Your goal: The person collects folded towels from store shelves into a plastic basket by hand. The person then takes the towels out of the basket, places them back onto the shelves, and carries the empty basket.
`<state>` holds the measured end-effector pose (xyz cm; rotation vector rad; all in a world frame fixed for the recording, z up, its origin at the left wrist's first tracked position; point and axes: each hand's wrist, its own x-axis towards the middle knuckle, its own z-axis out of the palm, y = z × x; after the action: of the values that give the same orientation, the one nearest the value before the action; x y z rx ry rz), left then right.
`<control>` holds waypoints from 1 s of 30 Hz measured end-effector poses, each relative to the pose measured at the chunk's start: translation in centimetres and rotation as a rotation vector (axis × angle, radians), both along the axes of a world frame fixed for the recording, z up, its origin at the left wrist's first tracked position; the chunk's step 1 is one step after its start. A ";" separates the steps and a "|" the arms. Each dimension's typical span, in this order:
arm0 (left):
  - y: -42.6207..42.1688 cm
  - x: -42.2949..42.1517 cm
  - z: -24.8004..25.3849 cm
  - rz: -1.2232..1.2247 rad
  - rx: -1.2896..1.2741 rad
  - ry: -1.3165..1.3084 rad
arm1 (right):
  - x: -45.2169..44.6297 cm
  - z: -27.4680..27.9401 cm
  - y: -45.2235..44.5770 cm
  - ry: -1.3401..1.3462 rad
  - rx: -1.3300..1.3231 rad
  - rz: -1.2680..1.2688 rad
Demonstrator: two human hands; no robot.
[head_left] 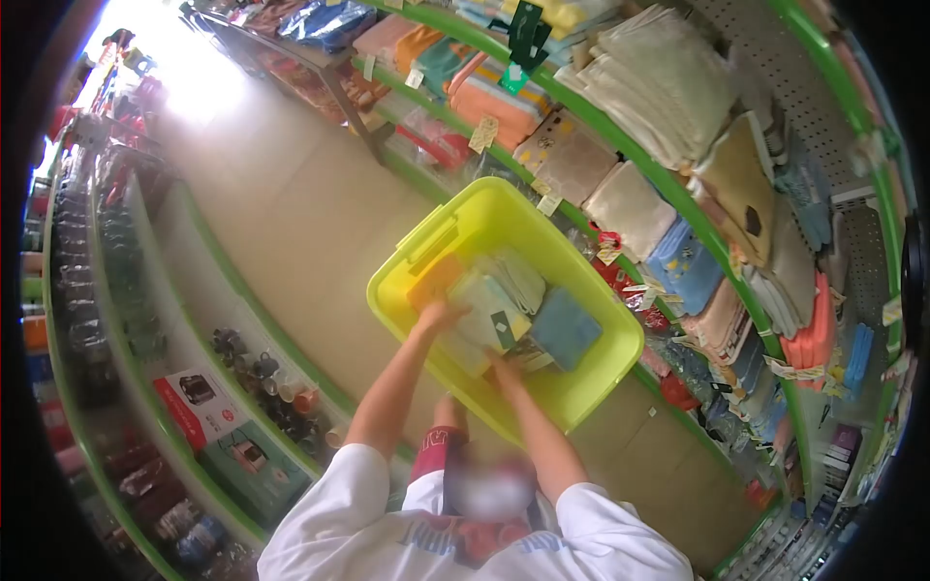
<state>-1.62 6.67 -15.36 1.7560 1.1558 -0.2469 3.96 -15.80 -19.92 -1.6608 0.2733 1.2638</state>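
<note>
Inside a yellow-green plastic bin [620, 339], both my hands are on a folded white towel [475, 334] with a dark label. My left hand [441, 318] grips its left side, fingers curled over the edge. At its near edge, my right hand [506, 373] is closed on it, with the fingertips partly hidden. A folded blue towel [567, 329] lies to the right of it in the bin. An orange towel [434, 281] and a pale grey towel [523, 279] are farther back in the bin.
Green-edged shelves [678, 194] with stacks of folded towels and price tags run along the right. On the left, other shelves hold cups [281, 387] and a boxed item [203, 402]. A tiled aisle floor [262, 213] stretches toward a bright opening.
</note>
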 end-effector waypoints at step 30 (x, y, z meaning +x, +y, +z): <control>1.7 2.4 12.9 -0.221 -0.313 0.097 | -1.1 6.7 -1.9 0.533 0.472 -0.430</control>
<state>0.80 8.34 -2.48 1.6034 0.9314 -0.6193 2.83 -17.68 -13.20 -0.7933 0.5698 1.2903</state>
